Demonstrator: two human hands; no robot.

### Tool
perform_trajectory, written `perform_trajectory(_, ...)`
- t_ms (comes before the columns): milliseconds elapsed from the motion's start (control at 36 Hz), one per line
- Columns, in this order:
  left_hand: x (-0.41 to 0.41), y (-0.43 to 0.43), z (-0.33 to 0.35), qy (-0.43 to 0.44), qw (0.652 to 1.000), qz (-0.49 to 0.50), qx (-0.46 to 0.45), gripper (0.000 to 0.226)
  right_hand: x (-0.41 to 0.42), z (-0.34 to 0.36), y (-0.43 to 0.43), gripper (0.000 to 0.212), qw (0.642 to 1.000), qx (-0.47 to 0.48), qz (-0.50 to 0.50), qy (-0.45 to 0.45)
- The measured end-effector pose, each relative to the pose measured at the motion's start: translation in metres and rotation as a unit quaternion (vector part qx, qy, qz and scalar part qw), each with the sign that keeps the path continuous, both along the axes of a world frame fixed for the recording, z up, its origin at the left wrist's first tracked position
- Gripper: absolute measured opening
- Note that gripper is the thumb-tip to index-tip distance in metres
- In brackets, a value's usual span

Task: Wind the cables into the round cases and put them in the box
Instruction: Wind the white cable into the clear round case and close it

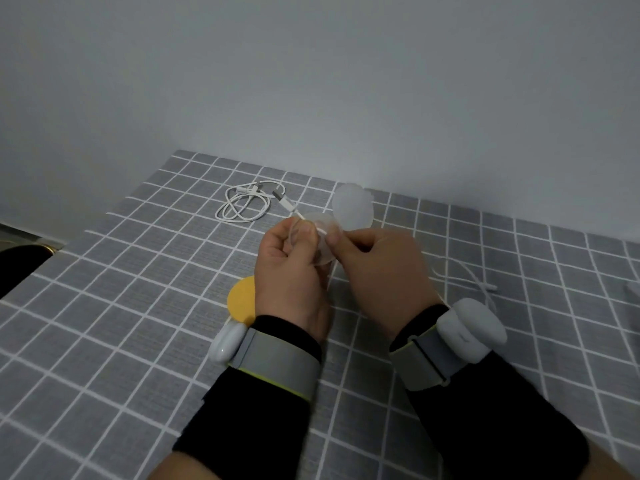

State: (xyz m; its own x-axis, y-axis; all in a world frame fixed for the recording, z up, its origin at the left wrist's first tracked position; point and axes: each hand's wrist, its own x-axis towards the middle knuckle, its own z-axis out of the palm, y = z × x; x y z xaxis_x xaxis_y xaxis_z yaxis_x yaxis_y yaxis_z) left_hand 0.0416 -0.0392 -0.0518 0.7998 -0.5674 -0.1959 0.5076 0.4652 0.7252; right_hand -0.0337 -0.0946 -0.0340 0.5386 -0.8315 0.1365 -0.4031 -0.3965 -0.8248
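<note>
My left hand (pixel 289 271) holds a clear round case (pixel 320 237) above the table, its translucent lid (pixel 353 211) flipped up behind. My right hand (pixel 384 268) pinches a white cable at the case's rim; the cable's plug end (pixel 282 199) sticks out to the upper left, and the other end (pixel 467 280) trails over the table to the right. A second white cable (pixel 244 204) lies coiled loosely at the back of the table. A yellow round case (pixel 240 299) lies flat on the table, partly hidden under my left wrist. No box is in view.
The table wears a grey cloth with a white grid (pixel 138 323) and backs onto a plain wall. A dark object with a gold rim (pixel 24 258) sits off the table's left edge. Both wrists carry grey bands with white devices.
</note>
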Motion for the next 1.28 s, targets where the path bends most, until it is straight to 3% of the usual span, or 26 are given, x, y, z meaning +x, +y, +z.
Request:
perform_trajectory(111, -0.001, -0.001, 0.001, -0.007, 0.999, -0.022, -0.022, 0.017, -0.002, 0.001, -0.006, 0.021, 0.996, 0.070, 0.004, -0.059)
perform_trajectory(278, -0.004, 0.001, 0.007, -0.023, 0.997, -0.069, -0.024, 0.005, -0.009, 0.009, -0.026, 0.016, 0.995, 0.049, 0.020, -0.085)
perform_trajectory(389, -0.005, 0.001, 0.009, -0.033, 0.996, -0.079, -0.021, 0.028, -0.022, 0.022, -0.042, 0.017, 0.998, 0.000, 0.040, -0.050)
perform_trajectory(472, -0.005, 0.001, 0.009, -0.040, 0.999, -0.031, 0.002, 0.044, -0.038, 0.033, -0.053, 0.016, 0.997, -0.020, 0.070, -0.011)
perform_trajectory(528, -0.004, 0.001, 0.006, -0.096, 0.994, -0.009, 0.049, 0.040, -0.047, 0.039, -0.058, 0.015, 0.994, -0.048, 0.095, 0.039)
perform_trajectory(639, -0.009, 0.001, 0.005, -0.204, 0.970, -0.067, 0.116, 0.031, -0.060, 0.050, -0.064, 0.015, 0.984, -0.073, 0.133, 0.094)
perform_trajectory(750, -0.014, 0.004, 0.003, -0.267, 0.942, -0.159, 0.126, 0.017, -0.060, 0.051, -0.063, 0.013, 0.980, -0.078, 0.146, 0.108)
perform_trajectory(861, -0.013, 0.004, -0.001, -0.329, 0.914, -0.165, 0.168, 0.011, -0.063, 0.053, -0.063, 0.012, 0.982, -0.072, 0.147, 0.096)
perform_trajectory(1194, -0.018, 0.011, 0.007, -0.312, 0.898, -0.274, 0.144, 0.016, -0.062, 0.052, -0.062, 0.011, 0.985, -0.050, 0.145, 0.075)
perform_trajectory(1278, -0.018, 0.011, 0.008, -0.295, 0.908, -0.265, 0.138, 0.017, -0.058, 0.050, -0.060, 0.011, 0.987, -0.035, 0.144, 0.054)
